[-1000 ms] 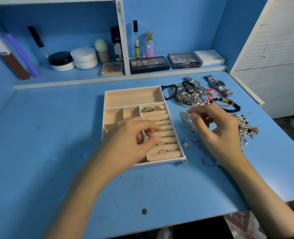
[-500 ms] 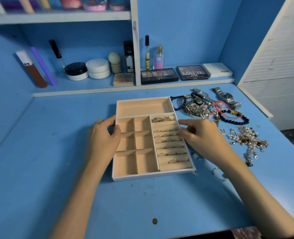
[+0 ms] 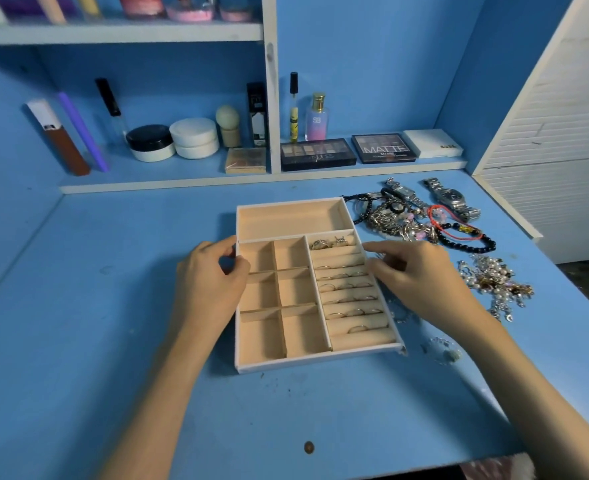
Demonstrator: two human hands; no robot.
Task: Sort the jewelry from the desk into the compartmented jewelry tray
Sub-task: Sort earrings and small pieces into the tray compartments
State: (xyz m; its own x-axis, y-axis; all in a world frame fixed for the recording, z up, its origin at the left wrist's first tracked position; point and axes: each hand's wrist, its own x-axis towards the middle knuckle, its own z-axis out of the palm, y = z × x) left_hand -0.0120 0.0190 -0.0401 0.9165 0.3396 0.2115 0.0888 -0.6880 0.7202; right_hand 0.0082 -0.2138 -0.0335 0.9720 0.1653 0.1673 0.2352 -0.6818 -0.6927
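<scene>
The beige jewelry tray (image 3: 320, 362) lies in the middle of the blue desk. Several rings (image 3: 346, 288) stand in its ring rolls on the right; the other compartments hold nothing I can see. My left hand (image 3: 206, 289) grips the tray's left wall with curled fingers. My right hand (image 3: 421, 282) holds the right wall between fingertips and thumb. To the tray's right lie a tangled jewelry pile (image 3: 395, 221), a silver watch (image 3: 450, 199), a black bead bracelet (image 3: 468, 241), a pearl cluster (image 3: 494, 282) and small earrings (image 3: 445, 351).
A low shelf behind the desk carries eyeshadow palettes (image 3: 383, 147), cream jars (image 3: 192, 136), a perfume bottle (image 3: 316, 117) and tubes. A white slatted cabinet (image 3: 556, 133) borders the desk's right side. A brown spot (image 3: 308, 447) marks the desk near its front edge.
My left hand left the tray's compartments for its left wall. My right hand came from the desk beside the tray to its right wall. The view tilted upward.
</scene>
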